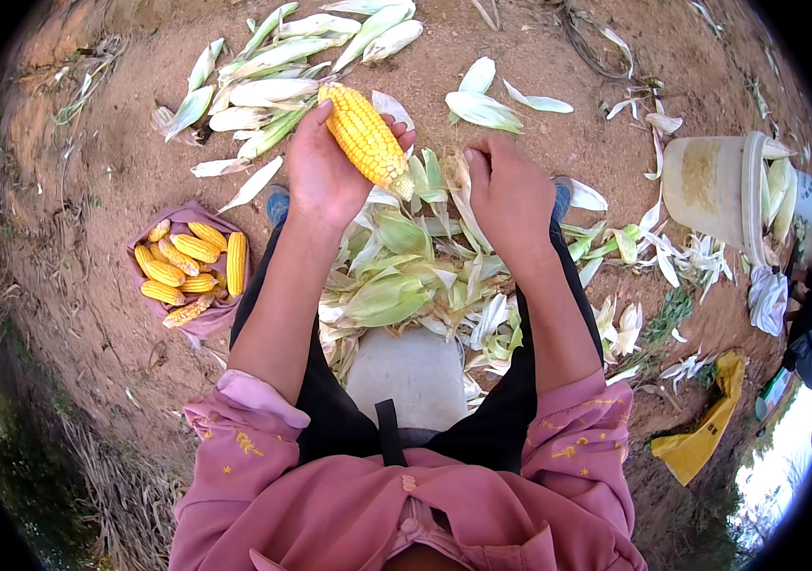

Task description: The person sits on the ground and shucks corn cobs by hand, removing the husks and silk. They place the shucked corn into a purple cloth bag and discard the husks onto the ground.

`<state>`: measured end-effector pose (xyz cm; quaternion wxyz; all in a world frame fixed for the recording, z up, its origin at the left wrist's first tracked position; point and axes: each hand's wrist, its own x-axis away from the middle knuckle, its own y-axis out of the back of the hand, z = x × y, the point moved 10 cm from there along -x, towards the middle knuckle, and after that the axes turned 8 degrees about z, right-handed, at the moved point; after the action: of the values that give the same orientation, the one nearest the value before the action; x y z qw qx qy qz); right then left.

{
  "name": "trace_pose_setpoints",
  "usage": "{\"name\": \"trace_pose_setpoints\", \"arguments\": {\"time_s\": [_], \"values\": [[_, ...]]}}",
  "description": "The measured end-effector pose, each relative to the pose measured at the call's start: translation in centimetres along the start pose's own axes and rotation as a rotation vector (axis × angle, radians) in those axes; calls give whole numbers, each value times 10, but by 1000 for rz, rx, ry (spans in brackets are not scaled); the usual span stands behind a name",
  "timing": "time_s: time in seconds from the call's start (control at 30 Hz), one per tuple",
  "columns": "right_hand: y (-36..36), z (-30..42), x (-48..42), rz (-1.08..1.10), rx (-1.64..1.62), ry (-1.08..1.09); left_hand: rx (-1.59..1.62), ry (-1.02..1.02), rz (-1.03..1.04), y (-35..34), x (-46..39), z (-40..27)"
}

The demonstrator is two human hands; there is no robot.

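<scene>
A husked yellow ear of corn (366, 135) rests across my left hand (327, 164), its pale tip slanting down to the right. The thumb and fingers hold it from either side. Apart from it on the right, my right hand (509, 193) has its fingers curled in. Fine strands of corn silk (459, 168) show just left of that hand; whether it pinches any of them is hidden. Below both hands, between my legs, lies a heap of green and pale corn husks (391, 296).
On the left, a mauve cloth sack (209, 325) holds several husked ears of corn (195, 248). Unhusked ears (277, 57) lie piled ahead. A tipped plastic bucket (705, 182) with corn inside lies right. A yellow bag (705, 428) and loose husks (620, 328) are on the bare soil.
</scene>
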<state>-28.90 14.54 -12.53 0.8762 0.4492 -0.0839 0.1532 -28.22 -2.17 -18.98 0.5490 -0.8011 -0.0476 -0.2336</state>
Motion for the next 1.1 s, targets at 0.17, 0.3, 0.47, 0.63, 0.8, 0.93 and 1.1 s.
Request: {"name": "trace_pose_setpoints", "arguments": {"time_s": [0.17, 0.3, 0.47, 0.63, 0.8, 0.93, 1.1], "values": [[-15, 0, -6, 75, -430, 80, -112, -31, -56, 3, -2, 2], [-29, 19, 0, 242, -519, 80, -298, -115, -96, -6, -2, 2], [-40, 5, -1, 295, -697, -57, -414, -40, -22, -13, 1, 4], [-33, 24, 0, 285, -606, 89, -402, -12, -59, -11, 2, 8], [-43, 22, 6, 298, -589, -33, -227, -247, -163, 13, 6, -24], [-55, 14, 4, 318, -354, 86, -117, -380, -331, 38, 24, -66], [-57, 22, -1, 318, -296, 98, -71, -495, -389, 43, 65, -132]]}}
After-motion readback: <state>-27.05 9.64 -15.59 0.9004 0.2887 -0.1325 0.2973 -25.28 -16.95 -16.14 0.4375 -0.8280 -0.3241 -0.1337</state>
